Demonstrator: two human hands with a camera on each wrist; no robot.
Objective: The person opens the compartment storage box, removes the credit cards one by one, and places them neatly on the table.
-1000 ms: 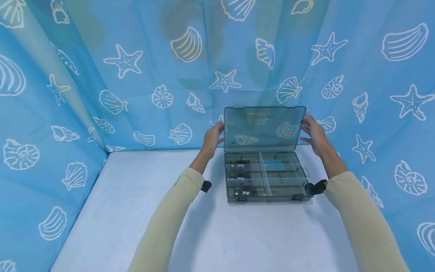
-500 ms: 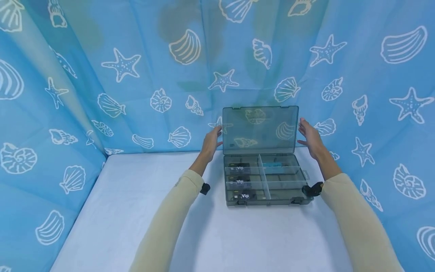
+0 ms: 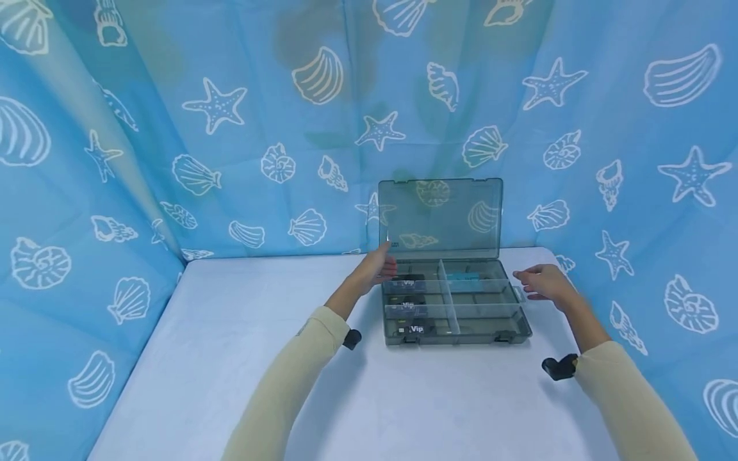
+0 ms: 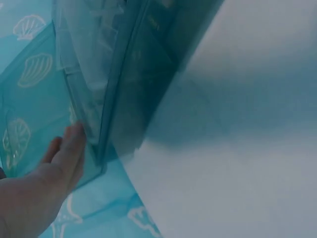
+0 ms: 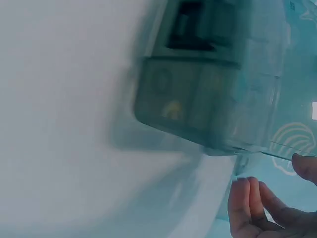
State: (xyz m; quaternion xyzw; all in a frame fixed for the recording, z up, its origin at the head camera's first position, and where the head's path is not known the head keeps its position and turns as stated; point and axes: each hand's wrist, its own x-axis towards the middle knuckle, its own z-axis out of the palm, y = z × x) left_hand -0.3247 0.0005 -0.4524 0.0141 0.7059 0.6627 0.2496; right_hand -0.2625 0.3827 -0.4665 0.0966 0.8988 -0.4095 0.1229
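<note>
A smoky see-through compartment box lies on the white table, its lid raised against the curtain. Three black cards marked "Vip", such as the front card, lie in the left compartments. A light blue piece sits in the back right one. My left hand is at the box's back left corner, fingers fairly straight near the hinge; contact is unclear. Beside the right wall, my right hand has its fingers loosely bent, with a gap between thumb and fingers.
Clear dividers split the box into compartments. A blue shell-print curtain hangs behind and at both sides of the white table. Each wrist carries a black camera mount, the right mount standing beyond the box's front right corner.
Both hands have left the sides of the raised lid. The left came down to the hinge corner, the right down beside the right wall. The lid stands upright by itself.
</note>
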